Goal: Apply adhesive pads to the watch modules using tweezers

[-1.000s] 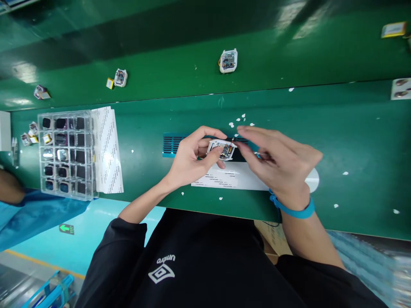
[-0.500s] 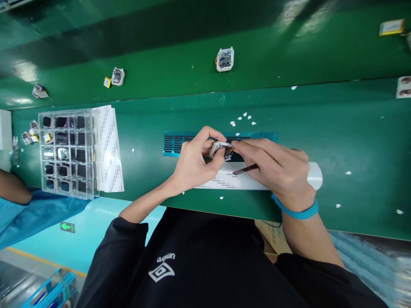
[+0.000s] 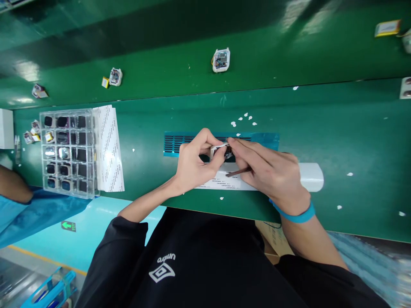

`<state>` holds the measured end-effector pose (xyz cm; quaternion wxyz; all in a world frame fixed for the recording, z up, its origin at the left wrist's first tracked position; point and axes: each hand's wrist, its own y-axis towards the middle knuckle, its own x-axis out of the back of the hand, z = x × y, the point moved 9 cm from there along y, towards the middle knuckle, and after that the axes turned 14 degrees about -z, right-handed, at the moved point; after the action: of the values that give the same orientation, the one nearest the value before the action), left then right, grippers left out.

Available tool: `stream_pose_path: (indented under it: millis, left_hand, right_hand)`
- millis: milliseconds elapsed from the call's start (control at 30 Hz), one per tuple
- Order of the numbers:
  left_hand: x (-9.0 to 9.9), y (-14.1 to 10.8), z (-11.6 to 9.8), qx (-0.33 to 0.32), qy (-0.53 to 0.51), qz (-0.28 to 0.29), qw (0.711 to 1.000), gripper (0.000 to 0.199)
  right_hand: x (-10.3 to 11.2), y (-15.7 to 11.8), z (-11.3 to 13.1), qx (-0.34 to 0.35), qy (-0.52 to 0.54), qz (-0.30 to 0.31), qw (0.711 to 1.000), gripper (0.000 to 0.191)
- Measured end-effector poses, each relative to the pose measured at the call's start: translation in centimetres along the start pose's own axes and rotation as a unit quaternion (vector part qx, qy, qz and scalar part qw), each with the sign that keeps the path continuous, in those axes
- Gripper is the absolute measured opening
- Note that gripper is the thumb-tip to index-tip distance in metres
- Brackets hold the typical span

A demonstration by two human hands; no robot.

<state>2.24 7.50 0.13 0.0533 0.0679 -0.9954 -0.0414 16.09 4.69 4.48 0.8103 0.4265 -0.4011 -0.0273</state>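
Note:
My left hand (image 3: 196, 164) is closed with thumb and fingers round a small white smartwatch case (image 3: 218, 149), tilted so its electronics face my other hand. My right hand (image 3: 268, 173), with a blue band on the wrist, presses its fingertips to the case's right edge. A thin dark flat tool (image 3: 236, 172) sticks out from under its palm; the kind is unclear. What the right fingertips pinch is hidden. Beneath the hands lie a blue film strip (image 3: 269, 139) with rows of dark slots and a white printed backing sheet (image 3: 221, 182), curled at its right end.
Left stands a clear compartment tray (image 3: 68, 194) of watch parts, beside printed white sheets (image 3: 109, 149). Further watch cases (image 3: 221, 60) and a battery (image 3: 388, 28) lie across the far green surface. Small white tabs (image 3: 233, 124) are scattered about. A co-worker's arm (image 3: 14, 184) is at far left.
My right hand has shifted slightly left and closer over the case, covering more of its inside. The dark tool has moved left with it. My left hand keeps its hold.

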Motion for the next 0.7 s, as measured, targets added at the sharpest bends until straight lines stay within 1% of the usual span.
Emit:
stream_pose_path:
  millis: [67,133,167,233,300,367,433,500,533,567,600,633,700]
  left_hand:
    - [-0.1,0.1,-0.2,-0.004,-0.011,0.010,1.000,0.017]
    - [-0.2,0.2,-0.4,-0.010,-0.022,0.022,0.999,0.016]
    - [-0.3,0.1,-0.5,-0.016,-0.027,0.027,0.999,0.015]
    - [-0.5,0.0,-0.8,-0.034,-0.034,0.036,0.998,0.014]
    - [-0.7,-0.1,-1.0,-0.048,-0.030,0.047,0.997,0.014]
    - [-1.0,-0.3,-0.9,-0.042,-0.015,0.063,0.997,0.015]
    - [-1.3,-0.3,-0.8,-0.025,-0.006,0.077,0.997,0.015]
    - [-1.3,-0.4,-1.2,-0.014,-0.011,0.078,0.997,0.015]
    - [-1.1,-0.4,-1.6,-0.014,-0.013,0.075,0.997,0.015]
    - [-0.9,-0.6,-2.0,-0.018,-0.009,0.075,0.997,0.015]
    - [-0.7,-0.9,-2.4,-0.030,0.000,0.080,0.996,0.016]
    - [-0.6,-1.4,-2.9,-0.051,0.014,0.090,0.995,0.016]
    - [-0.4,-2.8,-3.8,-0.110,0.044,0.122,0.985,0.012]
  right_hand:
    - [-0.2,0.2,-1.2,-0.110,0.095,0.005,0.989,0.046]
    - [-0.5,0.2,-2.2,-0.219,0.170,0.003,0.961,0.029]
    - [-0.7,0.1,-2.7,-0.264,0.192,0.002,0.945,0.021]
    - [-1.2,-0.2,-3.2,-0.329,0.223,0.009,0.918,0.011]
    - [-2.0,-0.6,-3.6,-0.375,0.253,0.030,0.892,0.007]
    - [-2.6,-0.9,-3.9,-0.404,0.284,0.048,0.868,0.007]
    - [-2.7,-1.0,-4.1,-0.422,0.309,0.053,0.851,0.011]
    - [-2.5,-1.0,-4.2,-0.433,0.322,0.052,0.840,0.011]
    - [-2.3,-0.9,-4.1,-0.432,0.316,0.052,0.843,0.011]
    - [-1.8,-0.8,-4.0,-0.423,0.295,0.046,0.856,0.012]
    - [-1.2,-0.7,-3.8,-0.404,0.261,0.037,0.876,0.016]
    - [-0.3,-0.5,-3.6,-0.378,0.225,0.017,0.898,0.025]
    - [2.2,-0.4,-2.8,-0.313,0.164,-0.062,0.933,0.042]
